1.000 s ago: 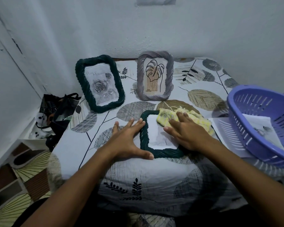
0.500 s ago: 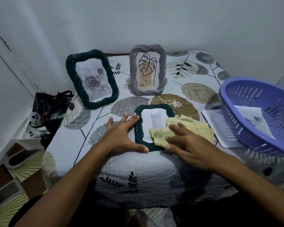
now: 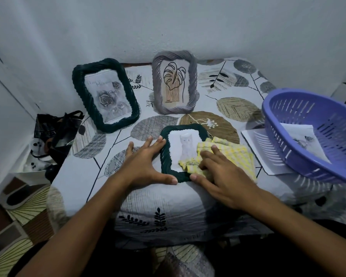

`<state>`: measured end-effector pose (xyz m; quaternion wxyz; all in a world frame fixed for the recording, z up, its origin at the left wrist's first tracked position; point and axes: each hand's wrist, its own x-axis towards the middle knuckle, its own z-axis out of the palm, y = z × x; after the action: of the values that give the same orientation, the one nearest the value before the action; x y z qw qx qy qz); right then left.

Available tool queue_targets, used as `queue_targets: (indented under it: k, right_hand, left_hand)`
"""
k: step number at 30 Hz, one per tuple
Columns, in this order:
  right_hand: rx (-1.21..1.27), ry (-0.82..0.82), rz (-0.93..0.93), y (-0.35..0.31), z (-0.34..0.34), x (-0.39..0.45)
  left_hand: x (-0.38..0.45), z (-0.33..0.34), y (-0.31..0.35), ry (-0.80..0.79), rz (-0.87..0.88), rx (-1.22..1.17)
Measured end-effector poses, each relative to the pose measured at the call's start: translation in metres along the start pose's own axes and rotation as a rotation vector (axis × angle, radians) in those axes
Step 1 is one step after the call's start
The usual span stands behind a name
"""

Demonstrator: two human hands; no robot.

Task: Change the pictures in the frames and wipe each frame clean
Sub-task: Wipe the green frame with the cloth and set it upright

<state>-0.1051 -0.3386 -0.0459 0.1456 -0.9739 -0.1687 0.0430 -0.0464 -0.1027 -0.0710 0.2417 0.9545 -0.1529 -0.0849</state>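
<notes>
Right hand [image 3: 218, 176] presses the yellow cloth [image 3: 232, 156] flat-fingered onto the small dark-green cat frame's [image 3: 165, 156] right side, while the open left hand [image 3: 146, 162] braces its left edge, long axis pointing away.

The light was dim and bluish, the bottom of the frame nearly black (edges bowed by the wide lens); detail looked soft throughout.

Small dark-green rope-rimmed frame [image 3: 164, 156], cat picture inside, laid flat at bed's near edge; folded yellow checked cloth [image 3: 236, 156] draped over its right side.
</notes>
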Motion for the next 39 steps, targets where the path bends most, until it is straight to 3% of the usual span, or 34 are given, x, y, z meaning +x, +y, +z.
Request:
queue_targets:
  k: [17,27,39]
  right_hand:
    - [-0.108,-0.071,0.036,0.034,-0.012,0.093]
    - [-0.151,-0.141,-0.178,0.017,0.0,0.013]
    - [-0.238,-0.096,-0.026,0.005,-0.001,0.088]
  left_hand:
    - [0.0,-0.002,-0.001,-0.034,0.011,0.002]
    - [0.0,-0.001,0.0,-0.023,0.008,0.008]
    - [0.0,0.0,-0.002,-0.036,0.03,0.027]
